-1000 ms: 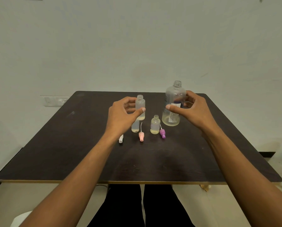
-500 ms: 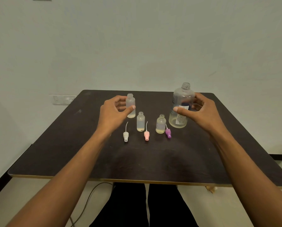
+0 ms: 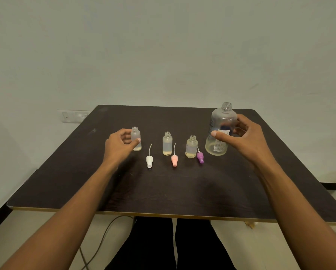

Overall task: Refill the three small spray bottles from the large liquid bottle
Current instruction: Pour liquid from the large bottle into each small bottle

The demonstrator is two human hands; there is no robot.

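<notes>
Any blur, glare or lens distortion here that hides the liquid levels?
Head view: soft, dim light, faint shadows under the left hand and right hand. Head view: no hard glare, only a dull sheen on the table. Head view: wide-angle stretch exaggerates the forearms toward the lower corners. Head view: no blur; levels show in the left small bottle and large bottle; label print too small to read.

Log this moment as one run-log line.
left hand grip: leftmost small clear spray bottle | right hand grip: large clear liquid bottle, uncapped | white cap, pink cap, purple cap: off | pour: not started
</notes>
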